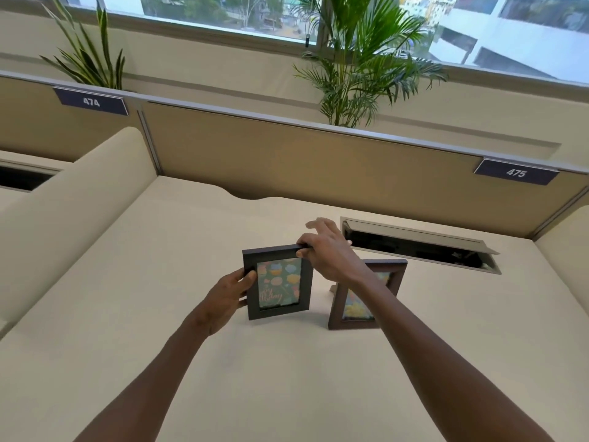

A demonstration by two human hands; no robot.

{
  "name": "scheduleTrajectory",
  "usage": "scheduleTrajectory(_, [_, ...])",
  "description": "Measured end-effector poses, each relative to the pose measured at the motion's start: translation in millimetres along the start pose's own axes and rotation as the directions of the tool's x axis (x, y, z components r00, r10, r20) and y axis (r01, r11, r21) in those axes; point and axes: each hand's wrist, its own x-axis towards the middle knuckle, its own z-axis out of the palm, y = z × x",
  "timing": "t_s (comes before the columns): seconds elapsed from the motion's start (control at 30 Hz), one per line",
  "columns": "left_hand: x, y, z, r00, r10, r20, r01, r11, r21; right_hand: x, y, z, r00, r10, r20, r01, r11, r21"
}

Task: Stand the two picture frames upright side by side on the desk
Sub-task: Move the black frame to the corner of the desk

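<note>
A black picture frame (277,283) with a colourful card inside stands upright on the cream desk (287,378), its lower edge resting on the surface. My left hand (231,293) grips its left side. My right hand (328,250) pinches its top right corner, thumb in front and fingers over the top. Just to the right stands a brown picture frame (393,275), upright and leaning slightly; my right forearm crosses in front and hides its middle. A narrow gap separates the two frames.
An open cable hatch (420,247) is cut into the desk behind the brown frame. A tan partition (287,154) with labels 474 and 475 closes off the back. Cream dividers (73,199) flank the desk. Potted plants (360,68) stand behind the partition.
</note>
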Motion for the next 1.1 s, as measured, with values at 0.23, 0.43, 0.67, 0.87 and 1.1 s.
scheduleTrajectory(0.23, [-3.7,28.1,-50.8,0.993,0.057,-0.104,-0.060,0.998,-0.028,40.1,-37.3,9.5,0.991,0.091,0.094,-0.124,0.880,0.459])
scheduleTrajectory(0.43, [-0.8,48.4,-89.0,0.981,0.085,-0.172,-0.090,0.996,-0.025,67.7,-59.0,50.6,0.958,0.122,0.260,-0.273,0.672,0.688])
scheduleTrajectory(0.67, [13.8,55.0,-131.7,0.968,0.112,-0.224,-0.116,0.993,-0.005,109.7,-69.3,84.0,0.925,0.057,0.375,-0.340,0.561,0.755])
scheduleTrajectory(0.87, [28.1,46.2,-177.5,0.954,0.109,-0.279,-0.125,0.991,-0.040,161.2,-85.8,104.2,0.894,0.030,0.446,-0.394,0.524,0.755])
scheduleTrajectory(1.1, [41.8,39.0,-230.3,0.933,0.094,-0.347,-0.113,0.993,-0.037,210.0,-111.0,134.4,0.877,-0.007,0.480,-0.417,0.484,0.769])
